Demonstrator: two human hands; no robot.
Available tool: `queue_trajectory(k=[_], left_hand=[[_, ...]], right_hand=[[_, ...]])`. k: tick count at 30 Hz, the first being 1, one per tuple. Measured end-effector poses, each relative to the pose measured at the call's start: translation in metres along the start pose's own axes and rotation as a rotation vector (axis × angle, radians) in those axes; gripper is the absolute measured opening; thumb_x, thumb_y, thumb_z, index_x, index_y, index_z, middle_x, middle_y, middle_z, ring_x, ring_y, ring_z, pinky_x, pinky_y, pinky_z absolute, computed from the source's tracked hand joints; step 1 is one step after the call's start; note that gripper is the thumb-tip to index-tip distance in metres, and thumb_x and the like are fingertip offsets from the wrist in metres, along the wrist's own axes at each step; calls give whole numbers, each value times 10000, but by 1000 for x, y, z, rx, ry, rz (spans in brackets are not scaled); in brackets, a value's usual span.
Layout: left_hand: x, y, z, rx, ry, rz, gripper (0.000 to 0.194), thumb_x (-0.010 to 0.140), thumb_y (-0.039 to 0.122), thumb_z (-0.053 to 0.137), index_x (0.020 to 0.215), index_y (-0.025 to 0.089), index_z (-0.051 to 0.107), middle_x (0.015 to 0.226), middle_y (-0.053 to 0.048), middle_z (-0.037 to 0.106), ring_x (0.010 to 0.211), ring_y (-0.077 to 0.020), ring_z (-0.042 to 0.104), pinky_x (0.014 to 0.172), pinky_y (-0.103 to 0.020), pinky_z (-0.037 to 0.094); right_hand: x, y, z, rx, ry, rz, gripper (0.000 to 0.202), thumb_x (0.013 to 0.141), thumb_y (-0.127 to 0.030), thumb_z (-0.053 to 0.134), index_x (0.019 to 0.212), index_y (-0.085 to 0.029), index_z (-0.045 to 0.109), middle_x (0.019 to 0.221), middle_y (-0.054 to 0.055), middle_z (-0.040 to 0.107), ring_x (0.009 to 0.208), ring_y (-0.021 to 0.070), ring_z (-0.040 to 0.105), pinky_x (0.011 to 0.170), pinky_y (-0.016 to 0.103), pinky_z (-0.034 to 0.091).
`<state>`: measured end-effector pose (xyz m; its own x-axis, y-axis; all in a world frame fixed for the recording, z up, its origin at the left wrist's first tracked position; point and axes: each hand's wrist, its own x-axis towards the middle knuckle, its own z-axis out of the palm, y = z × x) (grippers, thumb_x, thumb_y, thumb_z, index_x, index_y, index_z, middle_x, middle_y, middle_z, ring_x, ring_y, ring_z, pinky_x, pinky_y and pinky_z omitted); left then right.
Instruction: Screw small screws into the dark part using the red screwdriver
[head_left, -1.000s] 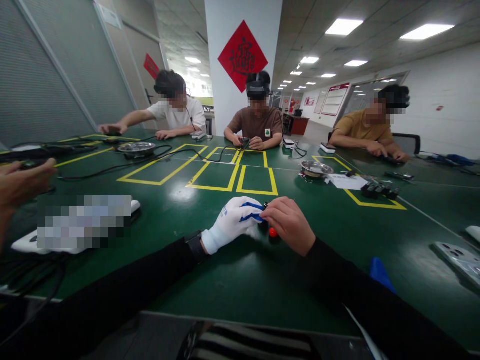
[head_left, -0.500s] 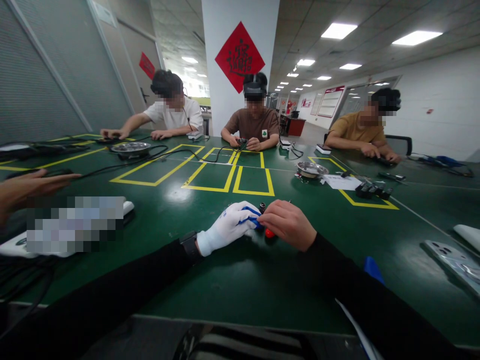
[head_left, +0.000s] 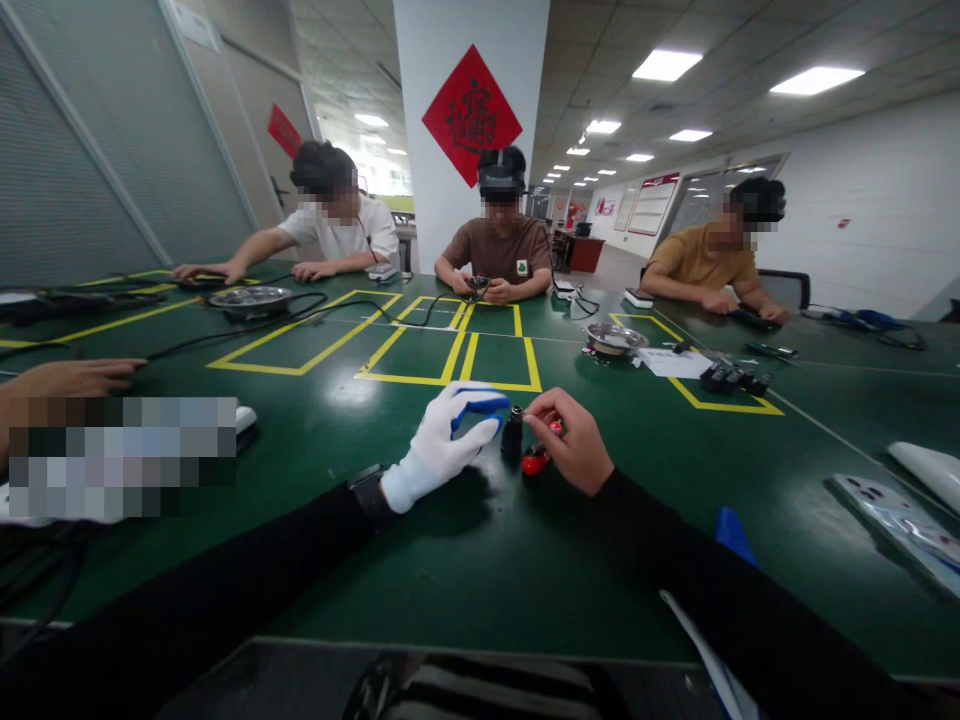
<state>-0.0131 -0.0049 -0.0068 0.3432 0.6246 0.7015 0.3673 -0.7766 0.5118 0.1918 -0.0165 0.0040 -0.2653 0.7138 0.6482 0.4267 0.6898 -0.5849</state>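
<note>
My left hand [head_left: 450,440], in a white glove with blue palm and fingers, is open, thumb and fingers apart, just left of a black cylindrical piece [head_left: 513,436]. That piece stands upright on the green table, with a metal-looking top. My bare right hand [head_left: 574,440] is closed in a pinch beside the top of the cylinder; what its fingertips hold, if anything, is too small to make out. Beneath and left of this hand lies a red-and-black object [head_left: 535,460], partly covered by it. A smaller red part shows at its fingers.
Yellow tape outlines mark the green table [head_left: 420,560]. A metal bowl [head_left: 616,338], a paper sheet [head_left: 675,362] and black blocks [head_left: 735,378] lie ahead right. A phone [head_left: 900,525] is at right. Several co-workers sit around; one's hand [head_left: 75,385] is at left.
My left hand has opened and drawn left, away from my right hand. The black cylinder now shows between them, standing. The view has shifted slightly right.
</note>
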Motion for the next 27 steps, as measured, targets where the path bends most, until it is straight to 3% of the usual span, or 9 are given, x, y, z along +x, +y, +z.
queue_trajectory(k=[1,3,5,10,15,22,27], left_hand=[[-1,-1,3,28,32,-13,481,807,319,587,1262,190,498,1299,-107,501,1226,-252,454,1046,-421,374],[-2,-3,13,63,-32,-19,840,717,338,683,1422,178,255,1468,-142,289,1356,-295,273,1117,-467,260],[-1,-7,23,51,-182,-18,918,712,316,681,1452,166,158,1503,-150,215,1387,-294,202,1137,-468,213],[7,-21,39,-141,-346,-121,703,787,284,593,1413,187,289,1402,-128,427,1281,-251,422,1083,-441,326],[10,-29,36,-115,-286,-162,552,737,318,656,1255,199,508,1233,-99,591,1133,-262,553,1003,-428,404],[10,-22,32,23,-305,-126,343,708,340,685,1002,180,606,997,-51,665,932,-236,613,870,-355,461],[10,-20,30,91,-300,-106,361,717,417,671,981,183,595,998,-53,650,942,-241,601,849,-346,454]], right_hand=[[1,2,0,-17,10,4,75,867,-272,523,848,-213,565,813,25,564,703,152,527,658,281,436],[1,6,0,-54,4,7,61,858,-259,532,837,-212,566,802,25,561,695,154,526,657,286,436],[2,8,-1,-86,-22,0,50,850,-247,538,836,-213,571,785,23,566,693,158,533,660,291,436],[0,11,-5,-175,-118,-66,57,836,-262,562,818,-219,595,764,15,592,676,155,545,658,285,424],[0,10,-6,-314,-226,-160,84,850,-252,545,834,-203,610,776,29,607,676,150,549,644,269,400],[2,12,3,-627,-290,-349,176,896,-239,472,828,-167,617,796,54,635,711,157,543,673,279,359],[3,9,1,-737,-367,-426,187,904,-243,462,838,-170,620,807,40,640,719,148,533,662,279,327]])
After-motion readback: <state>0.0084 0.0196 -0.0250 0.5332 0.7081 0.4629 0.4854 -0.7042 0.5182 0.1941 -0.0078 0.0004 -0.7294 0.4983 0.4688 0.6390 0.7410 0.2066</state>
